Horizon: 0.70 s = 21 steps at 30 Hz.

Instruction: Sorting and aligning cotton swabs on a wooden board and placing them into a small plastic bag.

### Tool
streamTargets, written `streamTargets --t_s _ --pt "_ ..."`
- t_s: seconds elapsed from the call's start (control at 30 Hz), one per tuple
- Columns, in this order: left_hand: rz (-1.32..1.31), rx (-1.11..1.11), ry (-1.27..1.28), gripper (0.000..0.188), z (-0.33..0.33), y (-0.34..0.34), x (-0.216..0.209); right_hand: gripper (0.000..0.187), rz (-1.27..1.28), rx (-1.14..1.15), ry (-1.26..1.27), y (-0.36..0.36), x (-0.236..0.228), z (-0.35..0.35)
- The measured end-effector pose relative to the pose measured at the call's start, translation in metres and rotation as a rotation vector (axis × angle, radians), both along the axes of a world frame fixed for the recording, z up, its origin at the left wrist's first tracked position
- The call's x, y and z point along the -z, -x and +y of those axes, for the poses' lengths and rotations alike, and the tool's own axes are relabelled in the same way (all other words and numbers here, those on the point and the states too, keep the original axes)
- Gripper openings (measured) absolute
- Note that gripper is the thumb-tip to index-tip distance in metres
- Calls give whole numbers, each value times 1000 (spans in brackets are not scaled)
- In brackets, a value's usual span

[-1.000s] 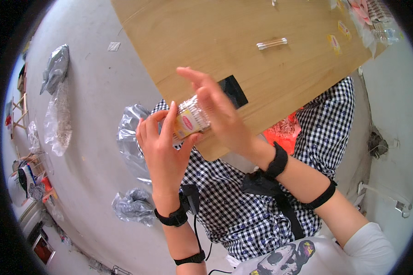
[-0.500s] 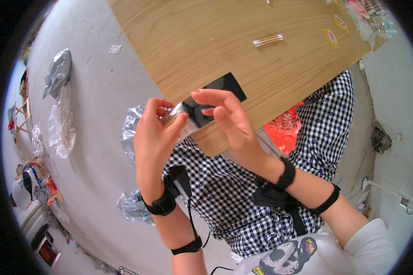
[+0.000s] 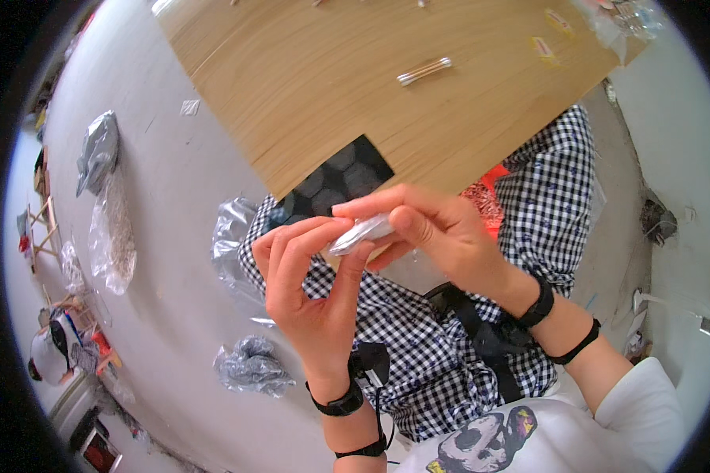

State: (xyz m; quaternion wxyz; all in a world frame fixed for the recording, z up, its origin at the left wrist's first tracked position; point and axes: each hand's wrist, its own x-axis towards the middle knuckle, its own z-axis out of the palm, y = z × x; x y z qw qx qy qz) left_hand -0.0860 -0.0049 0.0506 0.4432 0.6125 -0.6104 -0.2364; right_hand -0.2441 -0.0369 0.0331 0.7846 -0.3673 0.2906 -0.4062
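Observation:
Both hands meet just in front of the near edge of a wooden table (image 3: 355,87). My left hand (image 3: 312,284) and my right hand (image 3: 430,232) pinch a small clear plastic packet (image 3: 361,232) between their fingertips, the left at its left end, the right at its right end. The packet lies nearly flat, seen edge-on, so I cannot make out what is inside. Each wrist wears black bands. Below the hands are my checked trousers (image 3: 426,355).
A black hexagon-patterned pad (image 3: 347,177) sits at the table's near edge. A clear tube-like packet (image 3: 424,71) lies on the tabletop, small yellow wrappers (image 3: 546,49) farther right. Crumpled plastic bags (image 3: 248,366) lie on the grey floor; more bags (image 3: 106,205) to the left.
The hands have shifted slightly lower. The packet, held upright a second ago, has been turned until it lies nearly flat between the fingertips.

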Motion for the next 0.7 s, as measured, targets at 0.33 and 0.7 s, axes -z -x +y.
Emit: streamTargets --t_s 0.33,0.7 --pt "782 3 -255 21 -27 48 35 41 164 -36 18 54 17 -41" --pt "780 -76 -268 10 -31 59 39 32 176 49 -93 50 18 -40"
